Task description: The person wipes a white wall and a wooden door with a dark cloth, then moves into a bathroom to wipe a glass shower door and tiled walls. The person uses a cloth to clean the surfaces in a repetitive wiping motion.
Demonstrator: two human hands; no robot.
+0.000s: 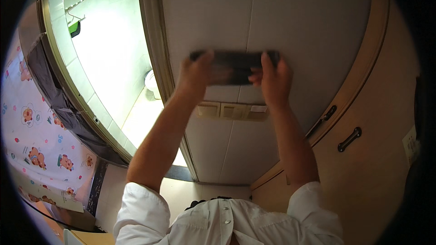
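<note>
A dark, band-like object (235, 59) is stretched level in front of the tiled wall; motion blur hides its exact kind and material. My left hand (196, 75) grips its left end, the thumb lying over the top. At the other end, my right hand (277, 76) holds it between the raised thumb and the curled fingers. Both forearms reach up and forward from white sleeves. Just below the held object, a row of wall switches (233, 111) is fixed to the wall (211, 143), partly covered by my right hand and wrist.
At left, a doorway opens onto a brightly lit bathroom with a toilet (153, 82) and a wall rack (76, 10). A cartoon-printed curtain (41, 143) hangs further left, beside dark sheeting (58, 95). At right is a wooden door (368, 173) with a black pull handle (349, 139).
</note>
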